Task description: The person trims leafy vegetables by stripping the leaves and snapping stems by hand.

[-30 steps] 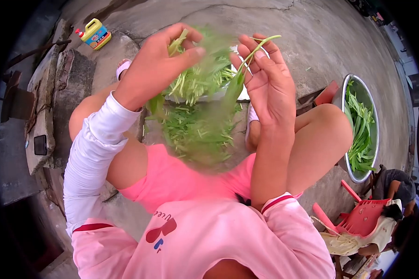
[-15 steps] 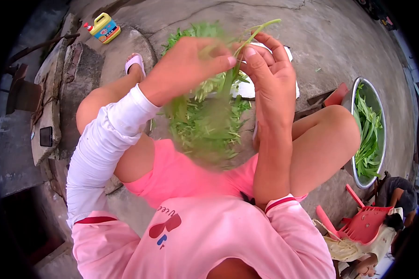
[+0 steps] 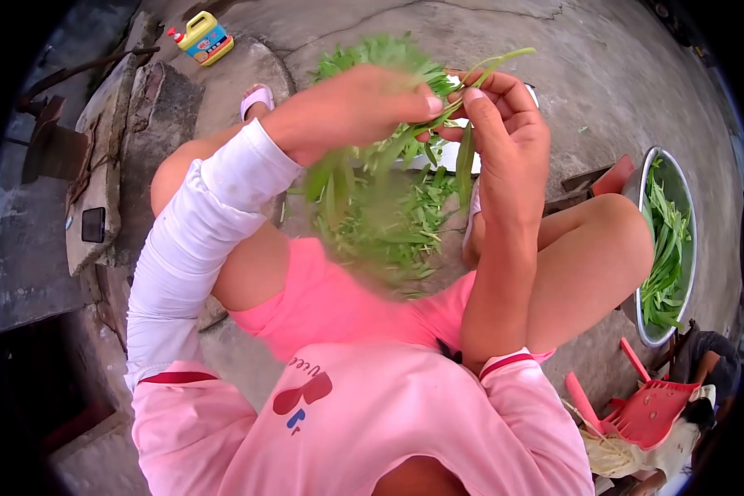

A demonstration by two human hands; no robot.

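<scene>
**Both hands meet at one green stem, between 12 and 1**

Clock on the head view, 12 up

Right hand (image 3: pixel 512 140) at 2: thumb and fingertips pinching the stem (image 3: pixel 517 54), free end poking out past the fingers, probably a light hold that leaves the rest reachable

Left hand (image 3: pixel 355 112) at 12: curled, thumb tip at the same stem, blurred bunch of leaves (image 3: pixel 335 190) hanging under the palm; reads as gripping the bunch, but exact finger layout I cannot tell

Loose leaves (image 3: pixel 417 223) on the ground (image 3: pixel 636 99) mid-view, presumably there because that's right below the hands

Heap of greens (image 3: pixel 372 54) at 12, beyond the hands; white sheet (image 3: pixel 449 157) beside its lower edge, maybe keeping greens off the ground

Metal basin (image 3: pixel 693 248) of leaves at 3, just beside the right knee (image 3: pixel 616 217), looks parked within easy reach

Yellow jug (image 3: pixel 207 41) at 11, phone (image 3: pixel 93 225) at 9: both well apart from the greens, likely out of the way
</scene>
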